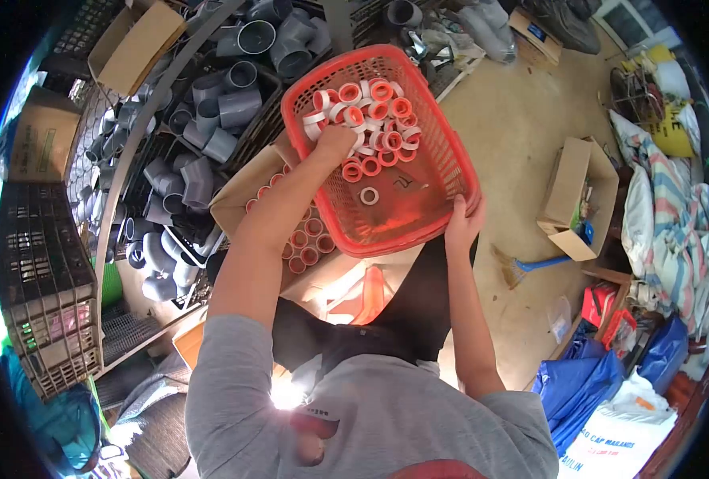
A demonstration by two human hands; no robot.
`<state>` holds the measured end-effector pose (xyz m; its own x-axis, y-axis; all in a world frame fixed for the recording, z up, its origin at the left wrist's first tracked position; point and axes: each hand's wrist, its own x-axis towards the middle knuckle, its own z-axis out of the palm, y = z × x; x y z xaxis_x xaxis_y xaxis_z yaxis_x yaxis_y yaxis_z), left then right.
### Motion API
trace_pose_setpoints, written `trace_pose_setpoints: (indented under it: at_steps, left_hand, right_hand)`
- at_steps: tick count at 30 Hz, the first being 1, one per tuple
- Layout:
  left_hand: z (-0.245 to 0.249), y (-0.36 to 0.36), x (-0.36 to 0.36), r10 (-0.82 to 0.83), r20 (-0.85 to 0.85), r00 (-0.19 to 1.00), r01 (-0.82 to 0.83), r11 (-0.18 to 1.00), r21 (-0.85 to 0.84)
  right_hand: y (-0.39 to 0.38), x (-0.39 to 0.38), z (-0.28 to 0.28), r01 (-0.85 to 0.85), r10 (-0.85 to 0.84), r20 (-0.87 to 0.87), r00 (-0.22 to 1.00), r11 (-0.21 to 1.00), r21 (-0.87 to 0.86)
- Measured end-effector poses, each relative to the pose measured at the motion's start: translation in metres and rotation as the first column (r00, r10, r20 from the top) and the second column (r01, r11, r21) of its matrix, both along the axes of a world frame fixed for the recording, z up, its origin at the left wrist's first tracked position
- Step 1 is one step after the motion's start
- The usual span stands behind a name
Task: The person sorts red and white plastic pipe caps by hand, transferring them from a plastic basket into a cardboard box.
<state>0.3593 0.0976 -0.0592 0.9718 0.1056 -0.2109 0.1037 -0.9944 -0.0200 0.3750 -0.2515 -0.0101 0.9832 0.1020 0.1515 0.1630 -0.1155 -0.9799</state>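
Note:
A red plastic basket [460,156] is tilted in front of me, above my lap. Many small white ring-shaped pipe fittings with red-orange insides [386,128] lie heaped at its far end. A single loose white ring [369,195] sits on the bare basket floor, near some dark bits. My left hand [337,144] reaches into the heap and touches the fittings; its fingers are hidden among them. With my right hand [465,222] I grip the basket's near right corner, fingers wrapped over the rim.
A cardboard box [231,195] with rows of similar fittings stands under the basket's left side. Grey pipe elbows [239,104] fill racks at the left. To the right are an open carton [566,188], a broom [522,267] and blue tarpaulins [582,391].

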Motion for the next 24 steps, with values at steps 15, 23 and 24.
trace_pose_setpoints:
  at_steps: [15,23,24]
  left_hand:
    - [0.175,-0.114,-0.209,0.823,-0.225,0.521,-0.188,-0.146,-0.971]
    - [0.129,-0.099,-0.304,0.929,-0.106,0.355,-0.061,-0.089,-0.994]
    - [0.122,-0.095,-0.322,0.940,-0.048,0.337,-0.178,0.013,-0.984]
  right_hand:
    - [0.092,-0.072,0.113,-0.606,0.621,0.080,0.780,0.781,-0.149]
    - [0.174,-0.114,0.077,-0.854,0.917,0.070,0.392,0.391,-0.343]
    - [0.190,-0.119,0.067,-0.865,0.928,0.056,0.368,0.364,-0.346]
